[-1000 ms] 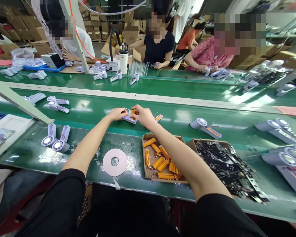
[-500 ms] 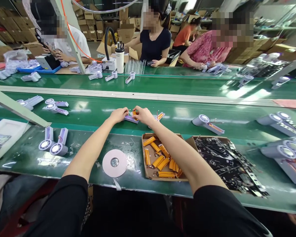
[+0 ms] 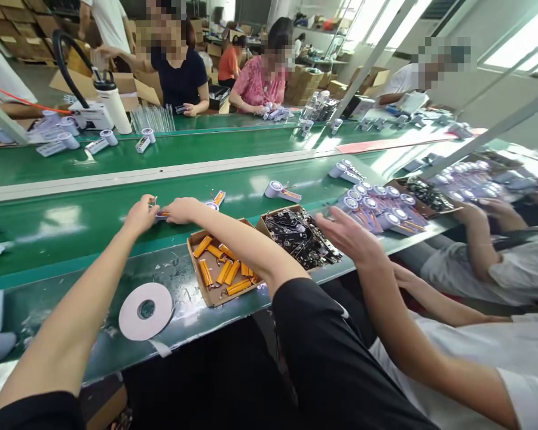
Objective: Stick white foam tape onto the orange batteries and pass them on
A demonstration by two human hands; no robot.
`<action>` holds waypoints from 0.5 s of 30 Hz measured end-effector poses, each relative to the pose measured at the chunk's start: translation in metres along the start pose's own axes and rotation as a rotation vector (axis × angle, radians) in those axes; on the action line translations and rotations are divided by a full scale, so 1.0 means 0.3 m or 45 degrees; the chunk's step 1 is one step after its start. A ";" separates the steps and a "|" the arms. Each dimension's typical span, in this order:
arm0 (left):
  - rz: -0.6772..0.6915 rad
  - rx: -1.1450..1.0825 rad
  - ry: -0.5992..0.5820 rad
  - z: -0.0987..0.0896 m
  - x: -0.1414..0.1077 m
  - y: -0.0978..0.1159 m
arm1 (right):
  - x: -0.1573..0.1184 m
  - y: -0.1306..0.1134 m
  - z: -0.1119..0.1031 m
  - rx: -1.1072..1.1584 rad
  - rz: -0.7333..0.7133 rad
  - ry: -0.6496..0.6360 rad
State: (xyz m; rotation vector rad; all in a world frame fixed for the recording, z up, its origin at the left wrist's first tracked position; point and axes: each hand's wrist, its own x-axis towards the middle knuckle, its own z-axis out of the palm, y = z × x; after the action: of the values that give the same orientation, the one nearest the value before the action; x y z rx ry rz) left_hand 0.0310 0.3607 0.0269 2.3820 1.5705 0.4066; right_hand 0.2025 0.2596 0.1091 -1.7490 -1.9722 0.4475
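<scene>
Over the green conveyor belt (image 3: pixel 58 233), my two hands meet at a lilac handheld fan's narrow handle (image 3: pixel 162 216), with a bit of orange in it. My left hand (image 3: pixel 140 216) is closed at its left end, fingertips pinched near a thin pale strand. Around the other end my right hand (image 3: pixel 183 211) is closed, hiding most of the piece. Just beyond the right hand lies another fan with an orange battery in its handle (image 3: pixel 219 199). Under my right forearm, a cardboard box (image 3: pixel 197 276) holds several orange batteries (image 3: pixel 225 272).
A roll of white tape (image 3: pixel 132 312) lies near the front edge. Black circuit boards (image 3: pixel 302 236) fill a box to the right, with a co-worker's hand (image 3: pixel 347 234) beside it. More fans (image 3: pixel 367 203) crowd beyond. Several people sit across the belt.
My view has swung right, bringing a co-worker's arms and the crowded fans into sight. My hands stay together at the fan handle; the orange battery between them now shows less.
</scene>
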 end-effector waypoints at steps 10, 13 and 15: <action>0.777 0.122 -0.152 -0.045 -1.007 -0.276 | -0.885 0.187 0.037 0.712 -0.424 -0.212; 0.604 0.136 0.061 -0.077 -1.095 -0.216 | -0.941 0.125 0.124 0.927 -0.145 -0.174; 0.524 0.103 0.194 -0.100 -1.081 -0.134 | -0.910 0.038 0.184 1.035 -0.003 -0.328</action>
State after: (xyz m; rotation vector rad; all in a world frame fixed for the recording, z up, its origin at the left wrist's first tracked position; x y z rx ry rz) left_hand -0.1366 0.0789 0.0112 2.7979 1.1609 0.6286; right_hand 0.2048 -0.0054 0.0225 -1.1963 -1.5853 1.3083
